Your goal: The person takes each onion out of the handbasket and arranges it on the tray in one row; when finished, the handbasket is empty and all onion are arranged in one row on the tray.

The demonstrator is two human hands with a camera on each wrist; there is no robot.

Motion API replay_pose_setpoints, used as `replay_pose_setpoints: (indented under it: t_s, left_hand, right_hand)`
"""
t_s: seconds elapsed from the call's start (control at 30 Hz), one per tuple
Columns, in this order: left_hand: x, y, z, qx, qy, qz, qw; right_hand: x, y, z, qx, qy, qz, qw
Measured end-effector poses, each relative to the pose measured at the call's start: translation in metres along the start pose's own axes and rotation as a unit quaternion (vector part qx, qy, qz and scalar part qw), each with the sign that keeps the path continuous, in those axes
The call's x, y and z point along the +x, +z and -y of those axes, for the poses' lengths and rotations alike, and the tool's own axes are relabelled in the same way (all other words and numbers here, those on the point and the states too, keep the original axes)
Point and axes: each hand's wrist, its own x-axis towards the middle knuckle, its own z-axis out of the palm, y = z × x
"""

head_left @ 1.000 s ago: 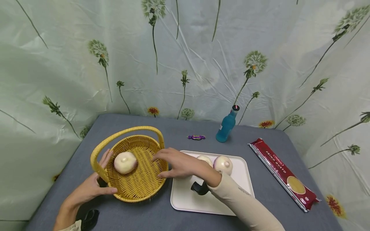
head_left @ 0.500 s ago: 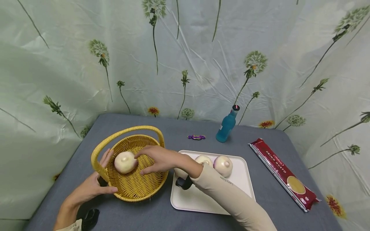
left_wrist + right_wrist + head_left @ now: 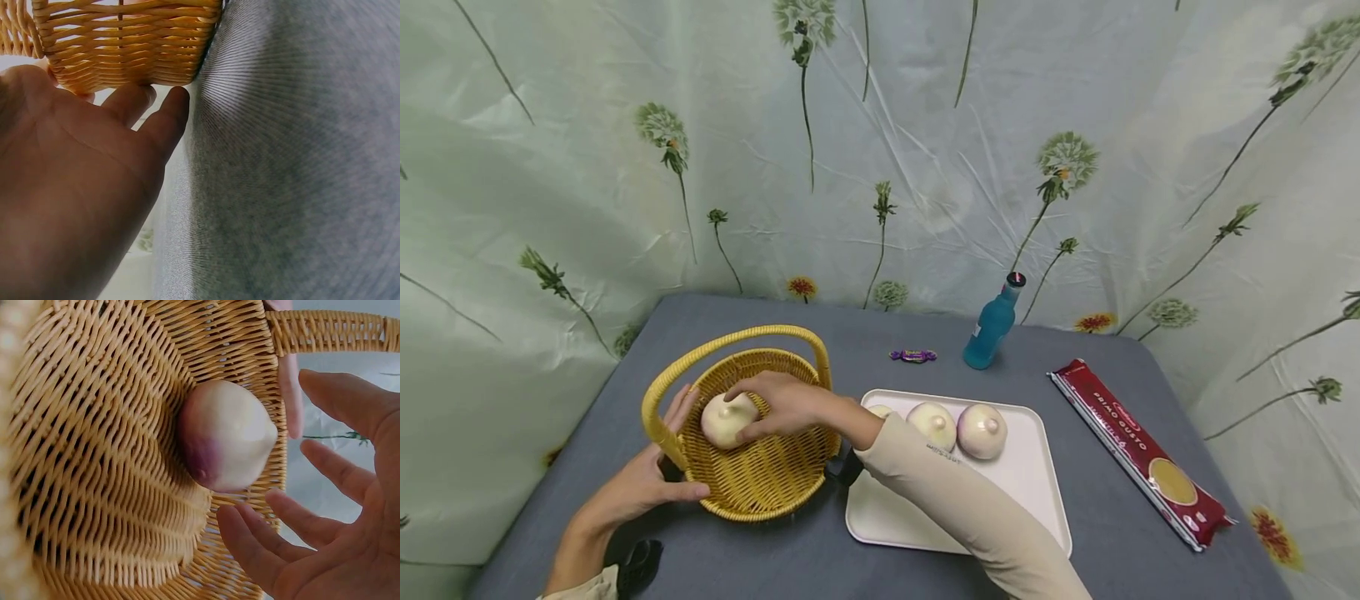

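A white and purple turnip (image 3: 727,422) lies in the left part of a yellow wicker basket (image 3: 760,492) with an arched handle. My right hand (image 3: 782,407) reaches over the basket, thumb and fingers at the turnip in the head view. In the right wrist view, the fingers of the right hand (image 3: 331,519) are spread around the turnip's (image 3: 228,434) pointed end, with a gap to its skin. My left hand (image 3: 643,487) rests against the basket's left side, thumb at the near rim. The left wrist view shows its extended fingers (image 3: 165,122) against the woven wall (image 3: 125,47).
A white tray (image 3: 917,533) right of the basket bears three turnips (image 3: 982,432), one mostly hidden by the right sleeve. Behind it are a purple-wrapped candy (image 3: 913,356) and a blue bottle (image 3: 992,325). A red spaghetti pack (image 3: 1138,454) lies at the right.
My right hand has moved left, from the basket's right rim across its inside to the turnip. My left hand and the basket hold their place.
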Motion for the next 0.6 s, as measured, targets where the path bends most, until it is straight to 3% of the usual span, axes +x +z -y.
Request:
replay_pose_setpoints:
  t_s: [0.17, 0.37, 0.5, 0.6]
  left_hand:
    - [0.001, 0.0, 0.0, -0.007, 0.002, -0.001, 1.0]
    - [0.001, 0.001, 0.0, -0.014, 0.001, 0.003, 0.9999]
    - [0.002, 0.0, 0.0, -0.013, 0.0, 0.002, 0.9999]
    - [0.0, 0.0, 0.0, -0.011, -0.004, 0.003, 0.9999]
  right_hand:
    - [0.011, 0.005, -0.002, 0.084, 0.019, -0.001, 0.996]
    - [0.018, 0.011, -0.001, 0.191, 0.061, -0.006, 0.98]
    - [0.023, 0.017, -0.002, 0.223, 0.091, 0.008, 0.971]
    - [0.027, 0.022, -0.003, 0.225, 0.095, 0.02, 0.969]
